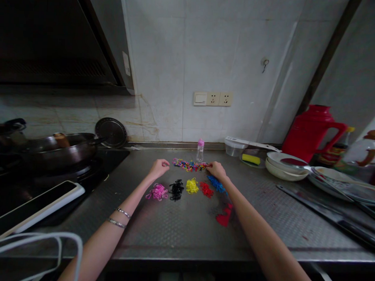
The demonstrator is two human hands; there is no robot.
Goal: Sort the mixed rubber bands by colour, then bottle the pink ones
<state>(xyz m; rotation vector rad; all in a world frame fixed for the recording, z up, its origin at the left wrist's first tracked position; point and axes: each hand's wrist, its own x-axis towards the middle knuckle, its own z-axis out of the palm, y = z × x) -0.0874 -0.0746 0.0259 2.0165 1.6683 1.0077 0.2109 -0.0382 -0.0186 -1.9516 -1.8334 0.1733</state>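
Observation:
A loose strip of small mixed-colour rubber bands (pixel 189 165) lies on the metal counter. My left hand (pixel 159 168) is just off its left end, thumb and fingers pinched; anything between them is too small to make out. At the right end, my right hand (pixel 216 170) has its fingertips closed on the bands. Nearer to me sit sorted heaps: pink bands (pixel 158 192), black bands (pixel 176 190), yellow bands (pixel 192 186), red bands (pixel 206 190) and blue bands (pixel 216 184), the last partly behind my right wrist. A red heart-shaped piece (pixel 224 216) lies beside my right forearm.
Behind the strip stands a small clear bottle (pixel 200 151) with a pink cap. To the right are a yellow sponge (pixel 251 159), stacked plates (pixel 285 171), a long knife (pixel 315 206) and a red thermos (pixel 308 133). A pan (pixel 62 151) rests on the stove at left.

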